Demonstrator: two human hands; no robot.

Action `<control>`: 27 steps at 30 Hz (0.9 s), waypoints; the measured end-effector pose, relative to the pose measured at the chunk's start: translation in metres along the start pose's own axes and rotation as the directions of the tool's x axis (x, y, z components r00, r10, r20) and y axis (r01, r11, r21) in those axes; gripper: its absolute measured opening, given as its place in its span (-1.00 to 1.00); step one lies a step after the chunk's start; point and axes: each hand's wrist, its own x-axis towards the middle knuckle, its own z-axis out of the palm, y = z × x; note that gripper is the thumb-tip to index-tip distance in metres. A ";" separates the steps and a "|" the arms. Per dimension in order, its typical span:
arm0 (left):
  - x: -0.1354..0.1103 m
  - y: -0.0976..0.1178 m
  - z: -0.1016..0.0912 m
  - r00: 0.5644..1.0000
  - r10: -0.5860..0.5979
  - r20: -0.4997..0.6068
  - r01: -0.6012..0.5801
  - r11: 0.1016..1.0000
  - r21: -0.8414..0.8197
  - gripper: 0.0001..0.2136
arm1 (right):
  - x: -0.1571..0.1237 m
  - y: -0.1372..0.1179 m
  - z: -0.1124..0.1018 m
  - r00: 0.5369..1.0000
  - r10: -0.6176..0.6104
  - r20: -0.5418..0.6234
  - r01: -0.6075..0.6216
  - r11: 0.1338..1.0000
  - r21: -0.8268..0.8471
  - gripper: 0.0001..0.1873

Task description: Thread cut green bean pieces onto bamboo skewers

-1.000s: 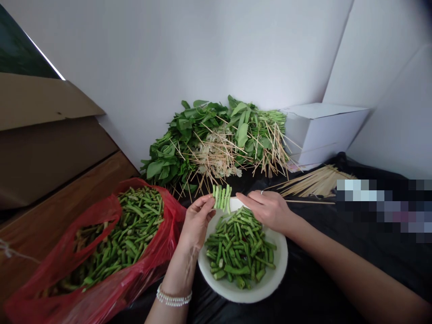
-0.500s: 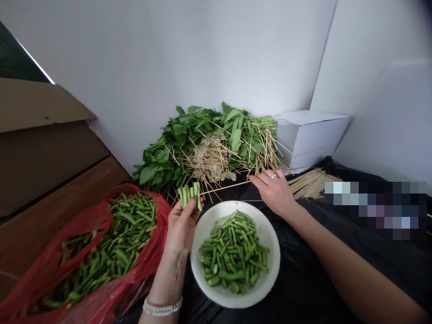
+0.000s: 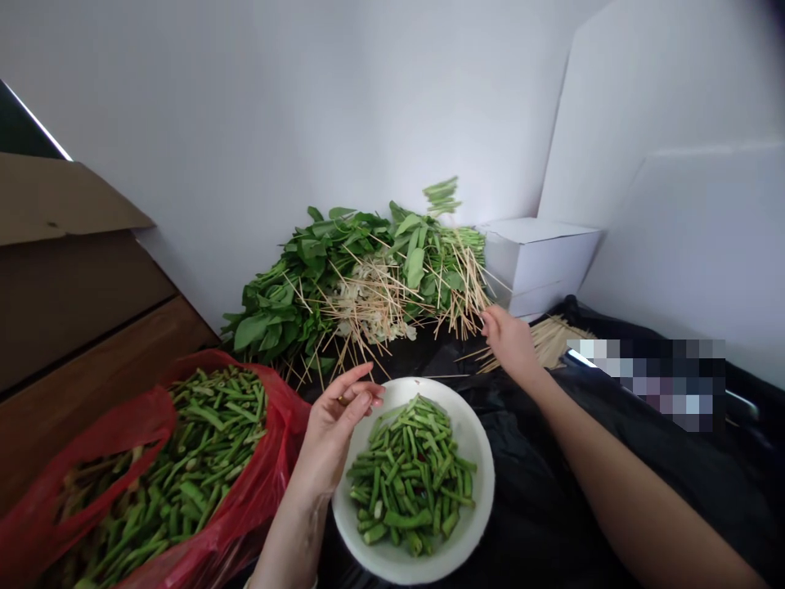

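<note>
My left grip [image 3: 334, 425] is open and empty, fingers spread just above a white plate [image 3: 475, 523] heaped with cut green beans [image 3: 410, 478]. My right grip [image 3: 509, 343] curls narrow beside loose bamboo skewers [image 3: 540, 343]; I cannot tell if it holds anything. A bean bundle [image 3: 441, 196] hangs airborne above leafy greens [image 3: 343, 278]. More beans [image 3: 184, 458] fill a red plastic bag [image 3: 270, 401]. No writing is readable.
</note>
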 end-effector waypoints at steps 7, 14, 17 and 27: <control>0.001 -0.003 0.002 0.999 -0.047 0.018 0.047 0.999 0.000 -0.72 | 0.005 0.034 0.012 0.950 0.251 0.186 -0.291 0.925 0.243 -0.70; 0.001 -0.003 0.003 0.997 -0.074 0.005 0.074 0.997 0.001 -0.73 | -0.003 0.028 0.028 0.907 0.282 0.312 -0.405 0.785 0.469 -0.54; 0.001 -0.003 0.003 0.997 -0.081 0.002 0.081 0.997 -0.006 -0.73 | -0.004 0.028 0.034 0.908 0.297 0.294 -0.412 0.758 0.506 -0.53; 0.001 -0.002 0.003 0.993 -0.117 0.004 0.117 0.993 -0.030 -0.74 | 0.000 0.042 0.037 0.956 0.268 0.120 -0.293 0.851 0.436 -0.66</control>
